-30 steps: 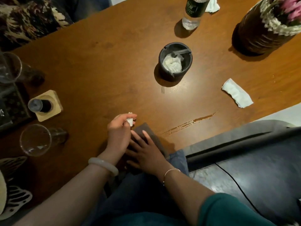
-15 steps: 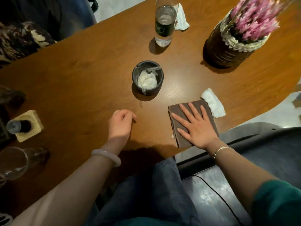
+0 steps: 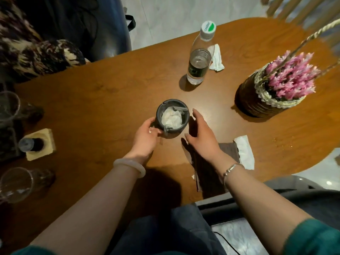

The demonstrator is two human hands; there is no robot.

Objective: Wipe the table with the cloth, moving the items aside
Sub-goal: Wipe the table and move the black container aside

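A dark round ashtray [image 3: 173, 134] with crumpled white tissue [image 3: 172, 118] inside stands mid-table on the brown wooden table [image 3: 110, 100]. My left hand [image 3: 145, 138] grips its left near side, thumb and fingers on the wall. My right hand [image 3: 201, 137] hovers open just right of the ashtray, a narrow gap between them. The dark brown cloth [image 3: 228, 150] lies flat on the table under my right wrist and forearm, near the front edge; neither hand holds it.
A white tissue [image 3: 245, 155] lies against the cloth's right edge. Behind stand a water bottle [image 3: 199, 61] with another tissue [image 3: 217, 59] and a woven vase of pink flowers [image 3: 257, 96]. At left are two glasses [image 3: 16, 183] and a wooden block holding a small bottle [image 3: 40, 144]. Crumbs [image 3: 281, 142] dot the right side.
My right hand left the cloth and rose beside the ashtray. My left hand moved forward and closed on the ashtray. The cloth stays where it was slid to the right.
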